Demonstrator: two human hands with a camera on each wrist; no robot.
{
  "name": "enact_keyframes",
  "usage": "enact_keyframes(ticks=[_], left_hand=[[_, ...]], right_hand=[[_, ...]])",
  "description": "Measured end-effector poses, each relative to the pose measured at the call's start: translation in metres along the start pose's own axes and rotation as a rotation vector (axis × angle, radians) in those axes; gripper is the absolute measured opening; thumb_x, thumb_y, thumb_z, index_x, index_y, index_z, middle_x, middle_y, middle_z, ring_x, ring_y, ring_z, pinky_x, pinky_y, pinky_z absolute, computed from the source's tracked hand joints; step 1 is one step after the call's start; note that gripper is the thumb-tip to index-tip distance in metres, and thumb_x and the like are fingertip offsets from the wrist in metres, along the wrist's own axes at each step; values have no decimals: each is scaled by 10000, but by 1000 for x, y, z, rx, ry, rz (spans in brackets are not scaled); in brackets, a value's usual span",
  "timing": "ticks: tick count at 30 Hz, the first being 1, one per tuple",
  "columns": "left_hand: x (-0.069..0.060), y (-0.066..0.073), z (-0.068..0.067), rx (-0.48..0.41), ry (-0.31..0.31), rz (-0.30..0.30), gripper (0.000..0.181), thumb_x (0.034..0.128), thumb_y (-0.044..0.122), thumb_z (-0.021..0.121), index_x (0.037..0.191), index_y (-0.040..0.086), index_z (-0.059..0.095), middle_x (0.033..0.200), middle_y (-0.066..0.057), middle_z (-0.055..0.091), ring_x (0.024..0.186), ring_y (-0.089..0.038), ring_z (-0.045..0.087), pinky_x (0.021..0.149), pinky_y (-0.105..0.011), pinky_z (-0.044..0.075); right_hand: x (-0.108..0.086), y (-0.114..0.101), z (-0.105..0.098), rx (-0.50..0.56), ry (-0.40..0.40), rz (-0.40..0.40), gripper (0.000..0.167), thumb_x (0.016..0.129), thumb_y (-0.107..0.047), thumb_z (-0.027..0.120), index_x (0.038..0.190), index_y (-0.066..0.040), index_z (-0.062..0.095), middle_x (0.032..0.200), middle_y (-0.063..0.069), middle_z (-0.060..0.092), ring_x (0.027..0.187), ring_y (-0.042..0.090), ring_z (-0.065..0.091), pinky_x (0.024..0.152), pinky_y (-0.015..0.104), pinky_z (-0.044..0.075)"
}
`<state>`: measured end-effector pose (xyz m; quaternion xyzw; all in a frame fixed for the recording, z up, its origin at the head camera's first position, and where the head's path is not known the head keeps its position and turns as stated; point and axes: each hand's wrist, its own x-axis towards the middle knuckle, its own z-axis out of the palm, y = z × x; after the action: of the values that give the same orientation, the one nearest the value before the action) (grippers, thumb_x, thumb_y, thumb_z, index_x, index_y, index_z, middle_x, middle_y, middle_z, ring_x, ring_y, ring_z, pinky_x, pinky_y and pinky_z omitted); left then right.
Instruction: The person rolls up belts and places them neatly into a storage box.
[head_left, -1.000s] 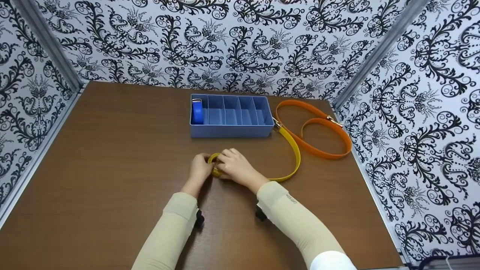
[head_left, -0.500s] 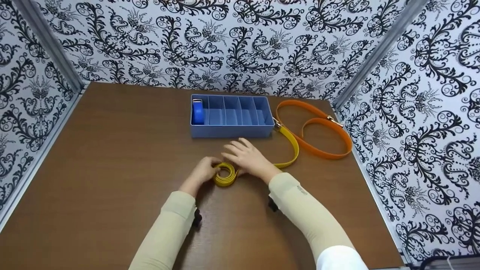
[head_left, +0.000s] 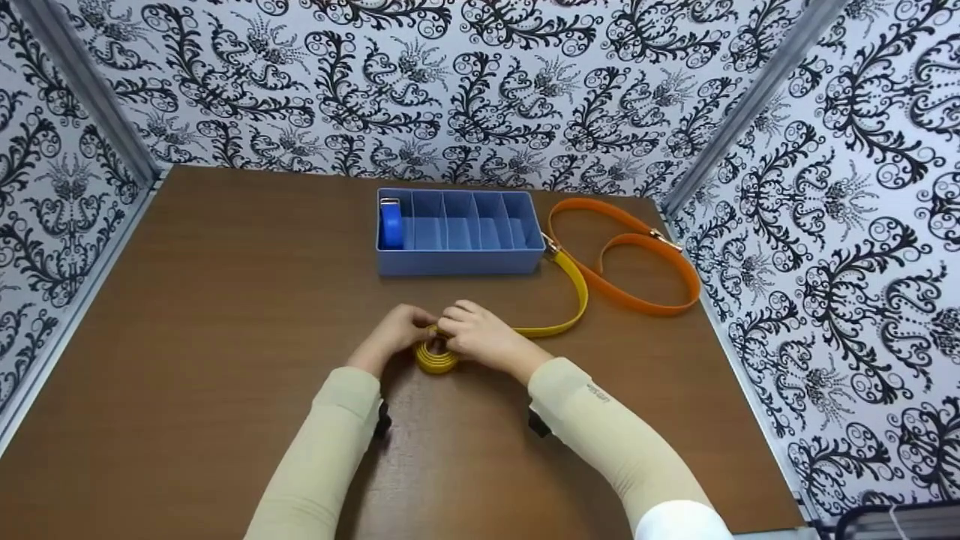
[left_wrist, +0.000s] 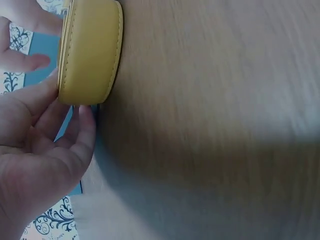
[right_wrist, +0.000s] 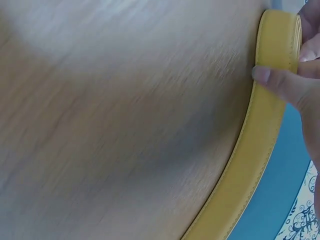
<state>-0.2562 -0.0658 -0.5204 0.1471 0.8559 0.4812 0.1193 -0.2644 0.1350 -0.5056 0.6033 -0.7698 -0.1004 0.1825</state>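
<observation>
A yellow stitched leash (head_left: 436,363) stands on edge on the table, partly rolled into a coil. My left hand (head_left: 391,334) holds the coil's left side, thumb and fingers against it. On the right side, my right hand (head_left: 486,337) pinches the coil where the loose length leaves it. In the right wrist view its thumb presses the outside of the yellow band (right_wrist: 235,175). The left wrist view shows the coil's outer face (left_wrist: 92,55) beside my left fingers. The loose length curves right and back to a metal clip (head_left: 551,246) by the box.
A blue-grey box (head_left: 461,262) with several compartments stands behind the hands. Its leftmost compartment holds a rolled blue strap (head_left: 392,227) with metal on top. An orange leash (head_left: 637,302) lies looped at the right, touching or near the yellow one. Patterned walls border the table.
The coil shifted right and toward me, then slightly back left. My right hand let its fingers spread half a second ago and now grips the coil again. The loose length has shortened.
</observation>
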Motion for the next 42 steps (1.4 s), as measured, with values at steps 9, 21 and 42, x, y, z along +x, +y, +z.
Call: enact_keyframes(ticks=[9, 21, 42], left_hand=[[-6, -7, 12, -22, 323, -164, 193, 861, 22, 713, 1037, -57, 714, 1032, -188, 694, 1006, -338, 629, 890, -424, 491], [-18, -1, 21, 91, 526, -203, 217, 854, 0, 661, 1053, -85, 650, 999, -235, 659, 956, -388, 621, 829, -470, 504], [-19, -7, 24, 124, 193, 51, 226, 917, -48, 592, 1088, 30, 717, 1077, -138, 694, 1043, -327, 627, 890, -453, 497]], right_hand=[[28, -20, 5, 89, -38, 170, 168, 756, -347, 776, 811, -189, 767, 813, -61, 638, 817, 187, 509, 729, 321, 392], [50, -26, 4, 20, -121, 327, 259, 729, -418, 809, 778, -167, 767, 795, -16, 686, 775, 199, 556, 696, 354, 418], [-2, 2, -4, -58, -74, -198, 170, 916, -158, 645, 981, -264, 761, 1124, -40, 613, 1143, 214, 504, 1018, 378, 368]])
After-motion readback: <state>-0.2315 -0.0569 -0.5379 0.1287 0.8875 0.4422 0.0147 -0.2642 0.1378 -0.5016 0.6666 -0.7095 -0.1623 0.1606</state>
